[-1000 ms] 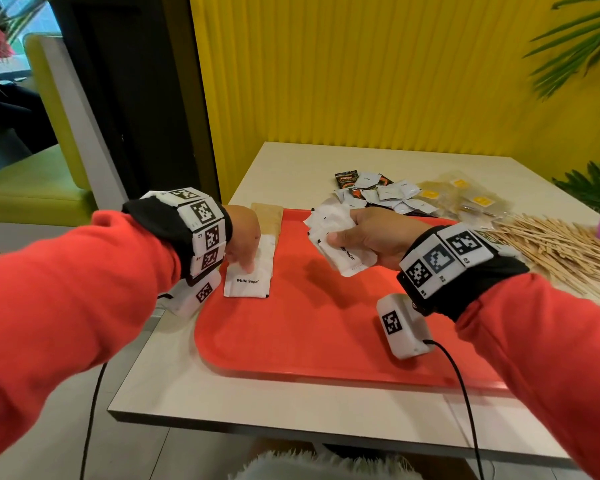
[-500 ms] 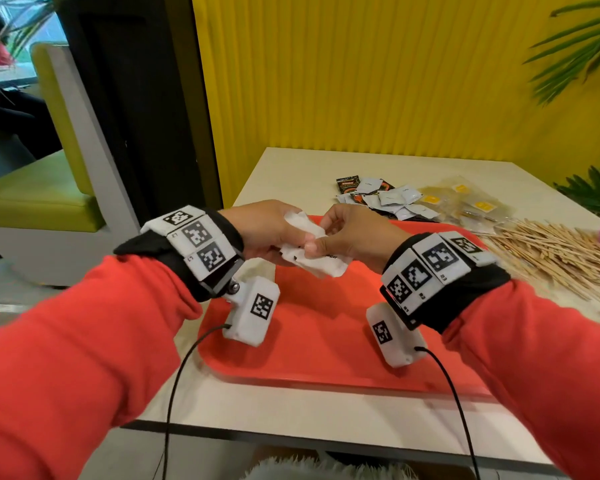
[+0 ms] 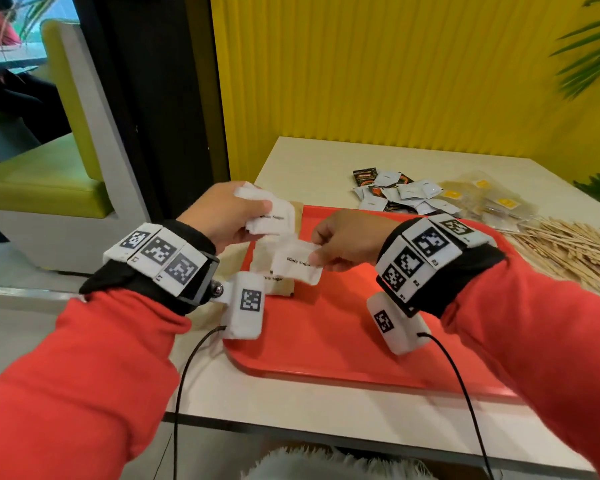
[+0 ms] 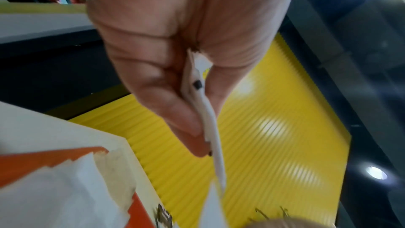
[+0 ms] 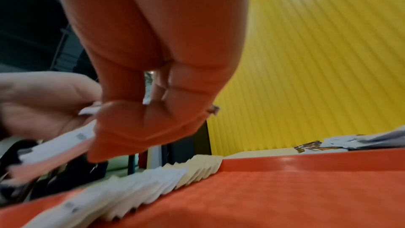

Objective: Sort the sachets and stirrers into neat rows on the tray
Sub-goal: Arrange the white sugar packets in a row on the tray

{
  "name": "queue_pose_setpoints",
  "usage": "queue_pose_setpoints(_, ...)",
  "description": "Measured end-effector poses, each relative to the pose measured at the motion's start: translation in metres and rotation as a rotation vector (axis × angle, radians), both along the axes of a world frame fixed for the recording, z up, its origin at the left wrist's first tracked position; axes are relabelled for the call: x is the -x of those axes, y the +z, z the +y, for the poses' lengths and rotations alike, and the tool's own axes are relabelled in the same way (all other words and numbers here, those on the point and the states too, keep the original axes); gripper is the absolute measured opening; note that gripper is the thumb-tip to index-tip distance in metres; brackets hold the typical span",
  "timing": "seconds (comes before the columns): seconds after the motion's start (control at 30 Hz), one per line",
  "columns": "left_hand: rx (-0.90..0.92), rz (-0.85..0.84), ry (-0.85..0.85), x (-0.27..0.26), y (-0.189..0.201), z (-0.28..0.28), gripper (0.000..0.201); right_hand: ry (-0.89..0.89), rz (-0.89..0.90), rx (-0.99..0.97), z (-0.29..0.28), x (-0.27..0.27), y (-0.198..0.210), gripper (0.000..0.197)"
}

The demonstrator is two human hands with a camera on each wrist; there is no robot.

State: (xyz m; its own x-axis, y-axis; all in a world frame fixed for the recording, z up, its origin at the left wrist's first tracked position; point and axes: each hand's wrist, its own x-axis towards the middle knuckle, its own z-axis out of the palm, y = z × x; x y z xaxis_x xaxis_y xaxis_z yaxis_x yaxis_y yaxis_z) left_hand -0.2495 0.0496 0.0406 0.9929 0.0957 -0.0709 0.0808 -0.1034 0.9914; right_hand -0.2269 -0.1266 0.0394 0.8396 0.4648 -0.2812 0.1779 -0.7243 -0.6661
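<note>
Left hand [image 3: 222, 216] grips sachets [image 3: 274, 220]; right hand [image 3: 347, 244] — one sachet [image 3: 297, 265].

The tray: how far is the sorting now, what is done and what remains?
Early stage. Done: a few white sugar sachets lie at the red tray's left edge. In hand: the left hand holds a small stack of sachets, and the right hand pinches one sachet. Left: the sachet pile and the stirrers on the table.

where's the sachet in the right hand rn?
Head view: the sachet is pinched by the right hand, above the red tray's left end, just below the left hand's stack.
</note>
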Motion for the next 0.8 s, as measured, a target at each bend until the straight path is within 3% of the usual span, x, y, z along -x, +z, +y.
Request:
queue_pose_setpoints(0.13, 0.168, -0.036, 0.118, -0.006, 0.003, 0.016, 0.022, 0.096, 0.036, 0.143, 0.022, 0.005, -0.009, 0.009)
queue_pose_setpoints(0.27, 0.278, -0.047, 0.131, -0.005, 0.005, 0.025, 0.019, 0.147, -0.023, 0.266, 0.039, 0.005, -0.014, 0.022)
queue_pose_setpoints(0.37, 0.259, -0.056, 0.088, 0.000, -0.001, 0.027, 0.014, 0.174, -0.136, 0.421, 0.046, 0.003, -0.016, 0.023)
queue_pose_setpoints(0.5, 0.243, -0.037, 0.062, 0.005, -0.009, 0.026, 0.016, 0.180, -0.074, 0.472, 0.046, 0.005, -0.016, 0.013)
queue_pose_setpoints(0.6, 0.238, -0.025, 0.041, 0.005, -0.009, 0.024, 0.016, 0.140, -0.070, 0.454, 0.043, 0.005, -0.012, 0.028)
queue_pose_setpoints(0.67, 0.223, -0.017, 0.017, 0.006, -0.009, 0.020, 0.017, 0.051, -0.094, 0.323, 0.041, 0.001, -0.006, 0.025)
queue_pose_setpoints(0.8, 0.179, -0.003, -0.021, 0.005, -0.013, 0.011, 0.013, -0.233, 0.087, -0.362, 0.039, -0.001, 0.009, 0.020)
